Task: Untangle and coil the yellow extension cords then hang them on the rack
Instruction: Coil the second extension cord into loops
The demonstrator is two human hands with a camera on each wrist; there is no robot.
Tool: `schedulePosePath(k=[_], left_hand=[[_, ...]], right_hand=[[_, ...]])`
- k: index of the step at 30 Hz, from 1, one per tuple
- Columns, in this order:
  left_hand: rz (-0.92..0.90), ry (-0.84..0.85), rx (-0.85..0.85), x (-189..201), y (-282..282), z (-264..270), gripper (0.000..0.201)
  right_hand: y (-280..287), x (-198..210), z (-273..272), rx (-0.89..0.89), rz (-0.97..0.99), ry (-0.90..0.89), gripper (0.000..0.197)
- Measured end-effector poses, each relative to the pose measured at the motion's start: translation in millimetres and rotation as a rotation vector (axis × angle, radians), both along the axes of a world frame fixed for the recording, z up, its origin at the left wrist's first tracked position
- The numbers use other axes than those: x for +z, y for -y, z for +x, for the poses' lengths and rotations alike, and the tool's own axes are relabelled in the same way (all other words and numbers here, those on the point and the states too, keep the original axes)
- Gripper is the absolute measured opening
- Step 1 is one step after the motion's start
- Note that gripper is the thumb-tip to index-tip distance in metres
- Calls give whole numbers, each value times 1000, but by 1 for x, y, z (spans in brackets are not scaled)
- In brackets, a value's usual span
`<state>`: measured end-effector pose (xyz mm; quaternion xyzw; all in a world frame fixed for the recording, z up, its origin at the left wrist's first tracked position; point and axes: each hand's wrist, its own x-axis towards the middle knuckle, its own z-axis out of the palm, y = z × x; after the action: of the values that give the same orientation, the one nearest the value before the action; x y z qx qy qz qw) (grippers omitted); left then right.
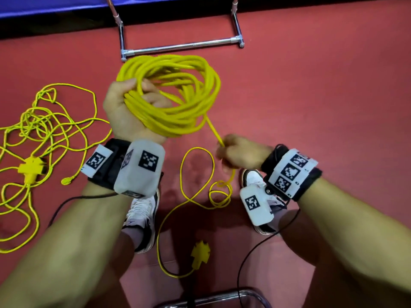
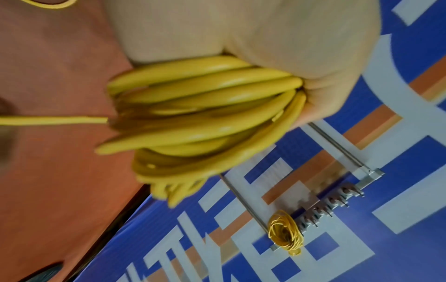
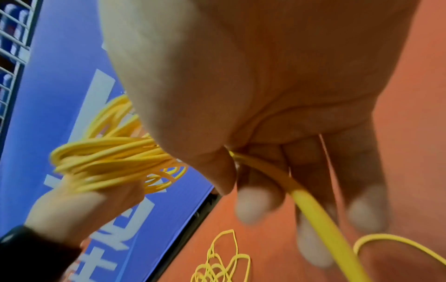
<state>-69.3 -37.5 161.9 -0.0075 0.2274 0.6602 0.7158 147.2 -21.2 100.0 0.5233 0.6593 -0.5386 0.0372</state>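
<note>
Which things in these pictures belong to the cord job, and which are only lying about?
Part of the job:
- coil, gripped by the left hand
- loose cord end, gripped by the right hand
- tangled cord on the floor
- rack, one coiled cord already hanging on it

Just there:
- metal frame
- blue banner
- shoes

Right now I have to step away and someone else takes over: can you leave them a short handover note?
Left hand grips the coil of cord. Right hand pinches its loose tail, which runs down to loops and a socket end on the floor.
Done: one coil already on the rack.
Left: wind in the tail, hang this coil, then untangle the second cord lying on the left.
</note>
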Motion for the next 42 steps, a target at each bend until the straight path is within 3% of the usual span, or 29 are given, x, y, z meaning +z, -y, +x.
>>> schedulePosePath(k=[2, 5, 8, 11, 15, 19, 22, 24, 27, 29, 31, 33, 34, 36, 39, 42], left_hand=[[-79, -47, 212, 4, -4, -3, 11], [-195, -143, 474, 2, -9, -6, 34], [-336, -444, 638, -7, -13, -8, 19], [-307, -844, 790, -8, -12, -4, 26], [-192, -1308, 666, -11, -10, 1, 24], [30, -1633, 229, -20, -2, 9, 20], [98, -1564, -89, -23, 4, 17, 20], [46, -1484, -353, -21, 8, 21, 18], [-100, -1112, -533, -16, 17, 37, 20], [-194, -834, -583, -9, 21, 48, 37], [-246, -700, -657, -3, 21, 51, 54], [-227, -695, -667, -1, 22, 51, 53], [-205, -720, -647, -1, 23, 50, 42], [-141, -801, -666, 2, 25, 50, 19], [-77, -816, -776, 6, 28, 49, 11], [-88, -893, -830, 6, 31, 46, 12]], right_hand=[[9, -6, -4, 50, -18, 53, 26], [14, -2, -9, 42, -68, 13, 16], [20, 7, -17, 47, -22, -72, 10], [24, 15, -25, -17, 33, -162, 18], [22, 35, -23, 113, 255, -219, 24], [25, 50, -27, 145, 378, -397, 27], [10, 56, -24, 4, 421, -538, 12], [3, 59, -19, -52, 460, -566, 21], [-2, 62, -13, -73, 540, -514, 33], [-6, 64, -10, -114, 632, -442, 42], [-9, 68, -8, -149, 705, -338, 55], [-11, 70, -7, -162, 714, -229, 63], [-12, 70, -5, -142, 698, -215, 61], [-15, 69, -2, -84, 607, -323, 48], [-24, 65, 10, -72, 417, -512, 35], [-29, 63, 17, -70, 482, -433, 34]])
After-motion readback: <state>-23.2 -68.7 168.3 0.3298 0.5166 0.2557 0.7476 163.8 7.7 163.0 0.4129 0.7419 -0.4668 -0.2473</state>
